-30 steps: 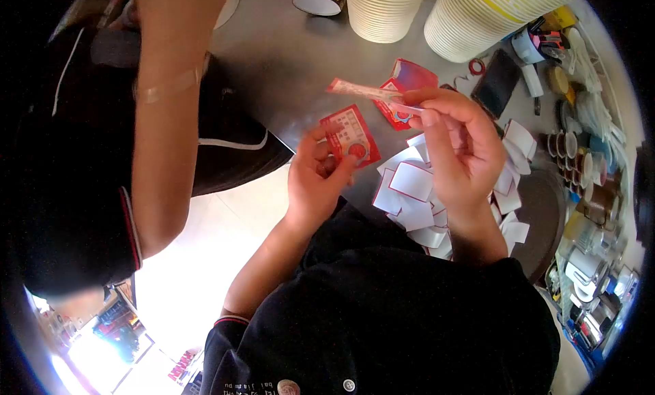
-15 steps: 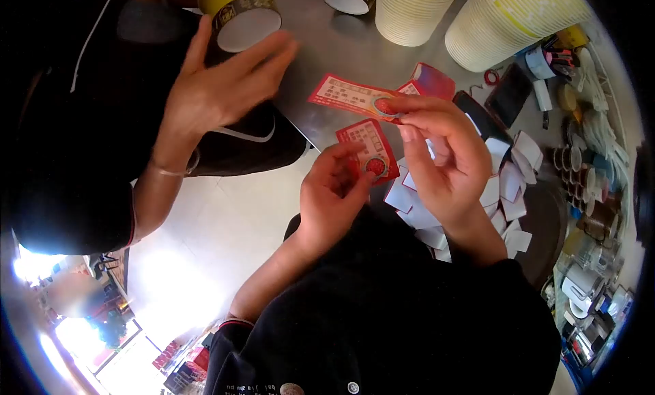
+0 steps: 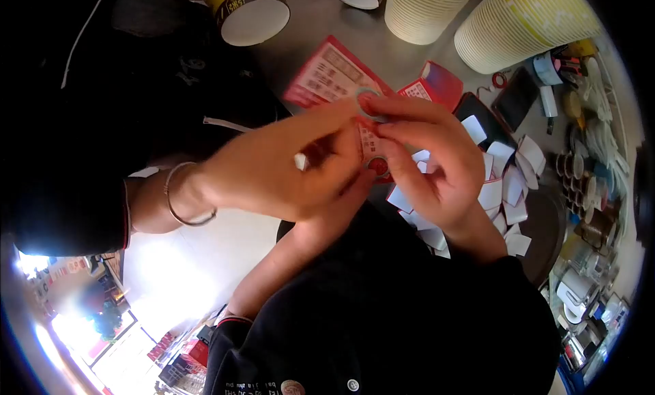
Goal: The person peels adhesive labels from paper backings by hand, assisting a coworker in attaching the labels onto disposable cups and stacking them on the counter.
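Observation:
My right hand (image 3: 437,146) pinches a long red printed card (image 3: 331,71) between thumb and fingers, near a round emblem at its end. Lower down, my left hand (image 3: 348,204) has its thumb on a smaller red printed card (image 3: 370,144) with a similar red emblem. Another person's hand (image 3: 259,163), wearing a bracelet, reaches across from the left and covers most of my left hand. Whether that hand touches the cards I cannot tell.
White and red-edged cards (image 3: 508,183) lie piled beyond my right wrist, beside a red box (image 3: 440,84). Stacked paper cups (image 3: 419,16) and a yellow paper bowl (image 3: 252,20) stand along the metal table (image 3: 307,26). A dark phone (image 3: 515,98) lies at the right.
The other person's hand has moved right and down, from beside the bowl to over my left hand. The long card now tilts more steeply, its far end raised.

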Demonstrator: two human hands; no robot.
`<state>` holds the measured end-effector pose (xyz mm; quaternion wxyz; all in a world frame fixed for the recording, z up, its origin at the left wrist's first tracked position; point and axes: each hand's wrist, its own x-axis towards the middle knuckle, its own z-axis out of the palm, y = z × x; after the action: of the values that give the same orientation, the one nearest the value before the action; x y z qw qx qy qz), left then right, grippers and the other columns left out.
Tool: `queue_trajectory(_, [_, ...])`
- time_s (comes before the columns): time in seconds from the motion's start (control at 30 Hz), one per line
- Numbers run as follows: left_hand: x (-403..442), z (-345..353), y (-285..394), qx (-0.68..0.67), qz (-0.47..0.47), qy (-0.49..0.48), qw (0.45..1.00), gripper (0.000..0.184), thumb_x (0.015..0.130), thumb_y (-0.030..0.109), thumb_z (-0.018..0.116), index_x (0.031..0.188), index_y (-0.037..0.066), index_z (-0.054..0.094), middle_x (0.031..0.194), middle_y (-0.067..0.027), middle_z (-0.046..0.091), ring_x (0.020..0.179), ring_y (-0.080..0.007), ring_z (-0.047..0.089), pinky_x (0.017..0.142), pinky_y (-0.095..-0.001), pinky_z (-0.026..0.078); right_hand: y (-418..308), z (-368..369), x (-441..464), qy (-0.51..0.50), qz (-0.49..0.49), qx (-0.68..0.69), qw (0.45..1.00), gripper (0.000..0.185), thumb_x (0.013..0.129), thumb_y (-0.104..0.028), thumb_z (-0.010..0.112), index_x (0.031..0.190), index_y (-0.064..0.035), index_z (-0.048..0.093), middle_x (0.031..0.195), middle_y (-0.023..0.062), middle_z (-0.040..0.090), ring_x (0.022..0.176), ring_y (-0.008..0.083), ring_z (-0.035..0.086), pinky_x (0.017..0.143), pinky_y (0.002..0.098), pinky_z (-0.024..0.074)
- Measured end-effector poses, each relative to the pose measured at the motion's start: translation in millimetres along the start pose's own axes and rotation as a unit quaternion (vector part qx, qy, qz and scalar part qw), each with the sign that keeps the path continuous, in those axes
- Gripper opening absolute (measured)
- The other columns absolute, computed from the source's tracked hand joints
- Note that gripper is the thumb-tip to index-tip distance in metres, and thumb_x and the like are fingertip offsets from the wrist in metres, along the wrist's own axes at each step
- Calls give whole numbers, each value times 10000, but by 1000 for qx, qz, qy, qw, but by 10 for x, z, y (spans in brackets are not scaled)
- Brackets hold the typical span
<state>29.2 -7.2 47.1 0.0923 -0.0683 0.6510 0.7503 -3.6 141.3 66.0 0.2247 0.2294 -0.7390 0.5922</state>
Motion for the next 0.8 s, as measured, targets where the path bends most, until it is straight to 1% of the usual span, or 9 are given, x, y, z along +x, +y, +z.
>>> queue_trajectory(0.1, [9, -40, -26, 16, -17, 9, 1000, 507, 761, -39, 652, 1202, -1, 406, 789, -60, 632, 683, -71, 585, 618, -188, 455, 129, -11, 23, -5, -64, -10, 998, 223, 754, -28, 673, 960, 22, 605, 1025, 160, 608, 823, 232, 629, 671, 286, 501])
queue_trajectory(0.13, [18, -79, -13, 40, -48, -10, 998, 596, 768, -44, 641, 1262, -2, 311, 827, -81, 647, 713, -85, 601, 625, -195, 458, 149, -64, 8, 17, -26, -56, 998, 298, 751, -50, 682, 1020, 23, 577, 1016, 155, 605, 824, 229, 627, 673, 279, 497])
queue_trajectory(0.23, [13, -93, 17, 57, -42, -19, 997, 558, 765, -47, 645, 1234, -26, 343, 831, -80, 646, 716, -83, 600, 633, -195, 460, 273, -21, -139, 37, 59, -132, 989, 524, 758, -116, 700, 1204, 14, 457, 1009, 133, 595, 858, 192, 615, 704, 256, 486])
queue_trajectory(0.27, [14, -100, 25, 56, -42, -18, 997, 558, 765, -47, 645, 1234, -26, 343, 831, -80, 646, 716, -83, 600, 633, -195, 460, 271, 16, -210, -1, 230, 22, 973, 543, 766, -104, 697, 1227, 10, 432, 1015, 122, 592, 875, 174, 609, 728, 256, 485])
queue_trajectory(0.3, [12, -107, 32, 61, -45, -32, 997, 526, 775, -47, 632, 1222, -33, 355, 831, -87, 645, 695, -90, 593, 627, -201, 459, 266, 30, -247, -38, 389, 174, 904, 563, 774, -92, 694, 1249, 7, 408, 1021, 111, 588, 892, 156, 602, 753, 255, 484])
queue_trajectory(0.33, [11, -114, 37, 67, -49, -46, 995, 494, 785, -46, 619, 1210, -41, 367, 832, -94, 644, 674, -97, 587, 621, -207, 458, 288, 4, -255, -53, 407, 281, 867, 514, 803, -49, 663, 1246, 6, 408, 1017, 98, 588, 906, 126, 593, 773, 252, 490])
queue_trajectory(0.47, [19, -170, 205, -153, -201, -83, 964, 262, 885, 45, 499, 1133, -32, 465, 828, -125, 628, 614, -133, 531, 585, -225, 435, 204, 31, -227, 29, 409, 357, 840, 485, 805, 17, 636, 1236, 3, 416, 1007, 90, 587, 901, 123, 593, 788, 258, 496])
queue_trajectory(0.6, [-39, -226, 203, -196, -167, -135, 957, 184, 892, 53, 486, 1052, -27, 531, 841, -101, 616, 682, -116, 535, 630, -215, 430, 190, 32, -203, 54, 375, 343, 860, 457, 813, 20, 625, 1224, 1, 425, 989, 84, 587, 895, 120, 591, 789, 255, 499])
queue_trajectory(0.8, [-60, -203, 211, -141, -161, -78, 974, 178, 886, 62, 505, 1039, -20, 541, 832, -82, 618, 700, -87, 530, 651, -201, 419, 147, 40, -186, 30, 354, 296, 887, 445, 821, 12, 619, 1220, 4, 422, 982, 84, 584, 898, 117, 590, 786, 249, 501])
